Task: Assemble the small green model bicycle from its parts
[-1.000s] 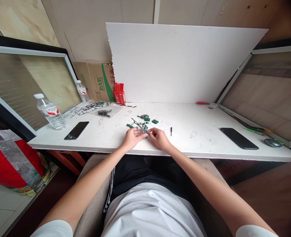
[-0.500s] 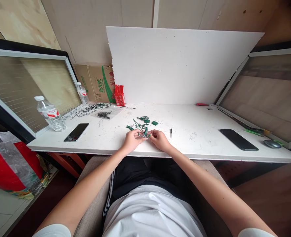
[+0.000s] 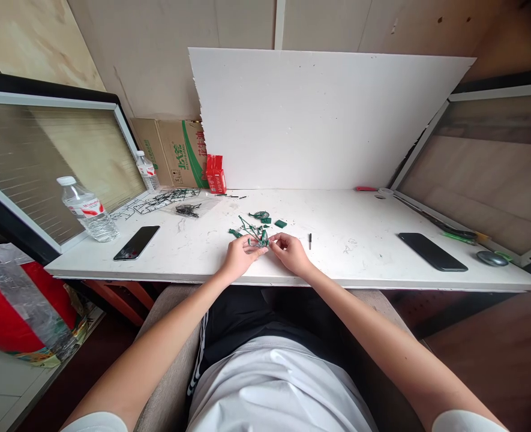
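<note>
Close to the table's front edge, a thin-barred green plastic model frame (image 3: pixel 249 228) is held between my hands. My left hand (image 3: pixel 240 259) pinches its lower left part, thumb and fingers closed around it. My right hand (image 3: pixel 291 255) is closed too, its fingertips pressed on the frame's right end; any small piece between them is too small to make out. Just behind lie a green spoked wheel (image 3: pixel 260 215), a flat green block (image 3: pixel 280 224) and a few small green parts. A green piece (image 3: pixel 234 233) rests left of the frame.
A short black stick (image 3: pixel 310 241) lies right of my hands. Phones (image 3: pixel 137 243) (image 3: pixel 432 251) flank the work area. Water bottles (image 3: pixel 89 210), black sprues (image 3: pixel 168 200), a plastic bag with black parts (image 3: pixel 188 209) and a red box (image 3: pixel 215 174) stand or lie at left. A mouse (image 3: pixel 492 258) sits far right.
The view has shifted slightly. My right fingertips have moved up a little along the right end of the green model frame; my left hand keeps its grip.
</note>
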Demonstrator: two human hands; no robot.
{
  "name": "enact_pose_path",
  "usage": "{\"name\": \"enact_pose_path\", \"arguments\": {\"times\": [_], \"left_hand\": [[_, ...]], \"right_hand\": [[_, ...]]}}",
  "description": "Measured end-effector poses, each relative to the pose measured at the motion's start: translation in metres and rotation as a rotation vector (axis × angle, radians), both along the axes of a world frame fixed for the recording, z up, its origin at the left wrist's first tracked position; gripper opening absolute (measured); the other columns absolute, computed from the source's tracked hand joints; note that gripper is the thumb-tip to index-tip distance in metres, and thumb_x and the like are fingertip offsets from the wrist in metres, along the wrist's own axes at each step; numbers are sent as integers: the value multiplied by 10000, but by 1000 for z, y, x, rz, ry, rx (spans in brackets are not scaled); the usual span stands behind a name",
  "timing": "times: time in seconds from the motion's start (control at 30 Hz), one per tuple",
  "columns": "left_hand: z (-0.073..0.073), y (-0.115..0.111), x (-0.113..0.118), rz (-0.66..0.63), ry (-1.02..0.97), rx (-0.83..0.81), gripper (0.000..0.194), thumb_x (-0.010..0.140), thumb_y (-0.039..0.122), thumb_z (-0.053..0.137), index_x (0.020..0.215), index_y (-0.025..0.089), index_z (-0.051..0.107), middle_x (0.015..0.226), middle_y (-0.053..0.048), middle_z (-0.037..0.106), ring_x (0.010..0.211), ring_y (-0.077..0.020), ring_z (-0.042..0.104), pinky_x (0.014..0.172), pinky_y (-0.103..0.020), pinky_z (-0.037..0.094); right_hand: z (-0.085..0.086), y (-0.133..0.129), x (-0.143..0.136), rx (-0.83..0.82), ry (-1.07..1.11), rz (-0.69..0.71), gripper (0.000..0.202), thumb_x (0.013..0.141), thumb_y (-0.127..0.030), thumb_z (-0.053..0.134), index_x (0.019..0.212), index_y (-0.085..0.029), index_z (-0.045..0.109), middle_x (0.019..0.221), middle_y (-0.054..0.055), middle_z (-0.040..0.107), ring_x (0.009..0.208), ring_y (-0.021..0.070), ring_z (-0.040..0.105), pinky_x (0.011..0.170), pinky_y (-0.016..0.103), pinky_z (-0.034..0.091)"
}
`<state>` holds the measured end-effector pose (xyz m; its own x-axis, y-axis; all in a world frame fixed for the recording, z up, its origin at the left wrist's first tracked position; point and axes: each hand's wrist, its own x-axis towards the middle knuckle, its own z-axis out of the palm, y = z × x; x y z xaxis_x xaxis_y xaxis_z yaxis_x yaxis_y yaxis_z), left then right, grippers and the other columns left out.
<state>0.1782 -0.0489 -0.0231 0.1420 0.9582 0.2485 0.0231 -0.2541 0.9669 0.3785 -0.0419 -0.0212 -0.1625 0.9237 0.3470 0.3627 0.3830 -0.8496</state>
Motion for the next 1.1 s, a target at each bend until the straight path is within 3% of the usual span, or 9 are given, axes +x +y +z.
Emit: {"name": "enact_pose_path", "arguments": {"times": [0.23, 0.57, 0.8, 1.1], "left_hand": [[-3, 3, 1, 39, -40, -62, 586, 664, 445, 1001, 1053, 151, 676, 1039, -156, 806, 967, -281, 783, 665, -312, 650], [-7, 6, 0, 22, -8, -17, 561, 706, 478, 976, 1053, 140, 693, 1028, -156, 798, 967, -285, 783, 690, -327, 656], [-9, 7, 0, 24, -16, 2, 571, 677, 434, 998, 1065, 151, 688, 1012, -130, 803, 1019, -274, 786, 891, -399, 666], [-8, 8, -1, 16, -28, -7, 556, 667, 399, 1007, 1047, 158, 681, 1003, -120, 805, 1011, -265, 790, 946, -417, 653]], "right_hand": [[3, -4, -2, 35, -82, -22, 313, 930, -450, 613, 993, -175, 748, 705, 16, 638, 654, 175, 526, 667, 324, 415], [4, -8, -3, 52, -180, -33, 279, 970, -421, 573, 1008, -189, 723, 688, 0, 616, 630, 171, 517, 660, 321, 401], [3, -8, -4, 57, -220, -45, 212, 968, -399, 557, 953, -207, 646, 707, -7, 615, 626, 166, 510, 639, 308, 376], [0, -6, -3, 59, -237, -36, 205, 973, -406, 543, 966, -218, 623, 734, 0, 639, 655, 178, 557, 658, 312, 391]]}}
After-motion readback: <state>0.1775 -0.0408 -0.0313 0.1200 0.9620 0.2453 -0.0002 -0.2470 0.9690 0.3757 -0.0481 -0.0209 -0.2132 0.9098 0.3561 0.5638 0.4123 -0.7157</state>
